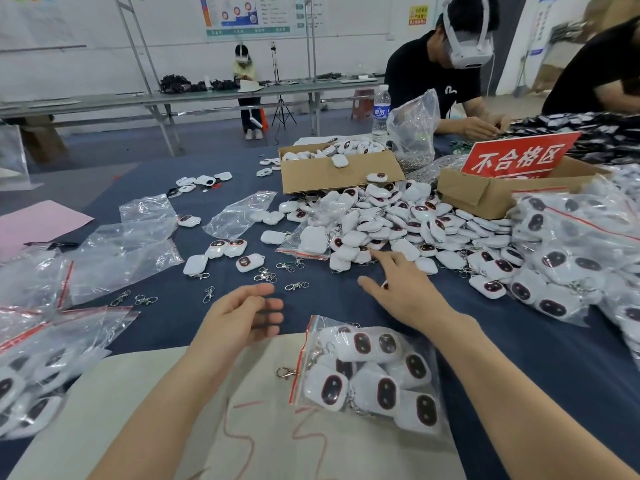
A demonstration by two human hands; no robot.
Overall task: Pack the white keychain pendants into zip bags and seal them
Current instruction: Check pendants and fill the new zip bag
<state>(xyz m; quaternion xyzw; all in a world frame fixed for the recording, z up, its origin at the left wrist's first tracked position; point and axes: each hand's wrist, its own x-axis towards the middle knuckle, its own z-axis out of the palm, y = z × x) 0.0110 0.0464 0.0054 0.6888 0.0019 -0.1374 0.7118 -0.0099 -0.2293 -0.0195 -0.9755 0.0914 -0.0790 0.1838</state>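
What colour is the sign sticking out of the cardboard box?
The sign is red with white writing; head view shows it.

Both bare forearms come up from the lower edge. The left forearm [166,393] slants up and to the right, ending in the left hand [242,317], which hovers just left of the mouth of the clear red-striped zip bag full of white pendants [370,372]. Its thumb is on top and its fingers are loosely extended to the right, holding nothing. The right forearm [502,375] runs along the bag's right side. The right hand [405,289] is stretched out beyond the bag, palm down, with the thumb splayed left and the index finger pointing forward.
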